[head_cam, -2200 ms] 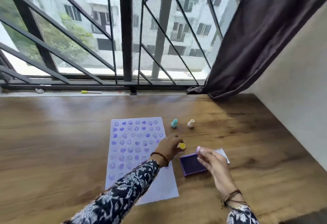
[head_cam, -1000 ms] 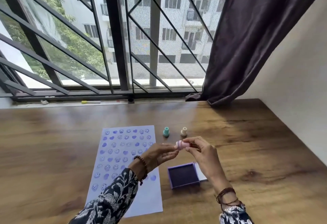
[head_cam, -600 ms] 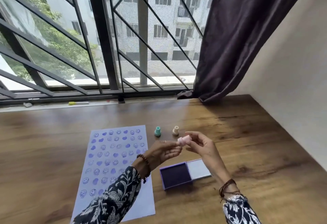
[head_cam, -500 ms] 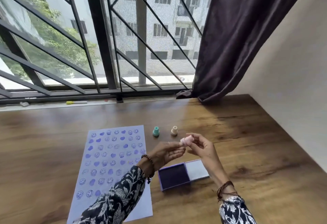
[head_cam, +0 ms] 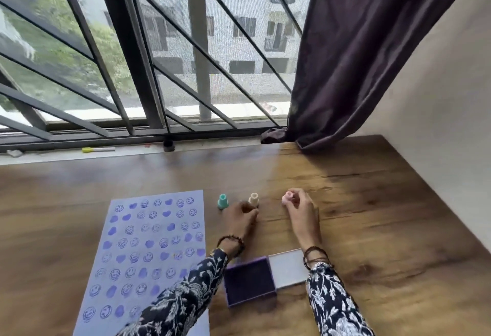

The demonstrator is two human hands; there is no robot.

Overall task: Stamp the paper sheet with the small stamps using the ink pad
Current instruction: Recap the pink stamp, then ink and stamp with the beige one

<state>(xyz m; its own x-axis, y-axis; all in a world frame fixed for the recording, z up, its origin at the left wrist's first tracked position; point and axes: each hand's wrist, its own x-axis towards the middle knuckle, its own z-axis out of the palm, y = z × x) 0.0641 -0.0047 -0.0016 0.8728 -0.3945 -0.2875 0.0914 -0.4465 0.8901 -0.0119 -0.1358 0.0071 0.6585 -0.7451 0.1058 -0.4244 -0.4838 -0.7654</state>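
Observation:
A pale blue paper sheet point(head_cam: 156, 240) covered with purple smiley and heart prints lies on the wooden table point(head_cam: 372, 216). To its right the purple ink pad point(head_cam: 248, 280) is open, with its white lid point(head_cam: 288, 268) flat beside it. A teal stamp point(head_cam: 222, 201) and a cream stamp point(head_cam: 253, 199) stand upright beyond the pad. My left hand point(head_cam: 240, 216) rests low with its fingers curled against the cream stamp's base; whether it grips the stamp is unclear. My right hand point(head_cam: 301, 209) pinches a pink stamp point(head_cam: 288, 197) just above the table, right of the cream stamp.
A dark curtain point(head_cam: 345, 57) hangs down onto the table's far right corner. A white wall point(head_cam: 438, 123) borders the right edge. Behind the table runs a window with a metal grille point(head_cam: 138, 70), and a yellow marker point(head_cam: 98, 149) lies on its sill.
My hands have parted and dropped towards the table. The right one carried the pink stamp down to the right of the cream stamp, and the left moved to the cream stamp.

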